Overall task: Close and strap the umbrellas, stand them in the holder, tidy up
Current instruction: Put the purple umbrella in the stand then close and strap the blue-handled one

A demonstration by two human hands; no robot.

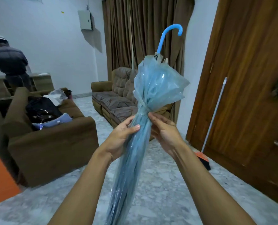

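Note:
A closed, translucent light-blue umbrella (153,88) points up and away from me, its blue hooked handle (169,36) at the top. A pale strap (143,106) cinches the canopy about halfway along, and the plastic bulges loosely above it. My left hand (120,137) grips the folded canopy just below the strap, thumb across the front. My right hand (164,132) is on the opposite side, its fingertips touching the canopy at the strap. The umbrella's tip runs out of view at the bottom. No holder is in view.
A brown armchair (50,143) piled with dark bags and clothes stands at left. A brown sofa (117,101) sits by the curtains. A wooden door (249,78) is at right, a broom (214,114) leaning on it. A person (9,62) stands at the far left.

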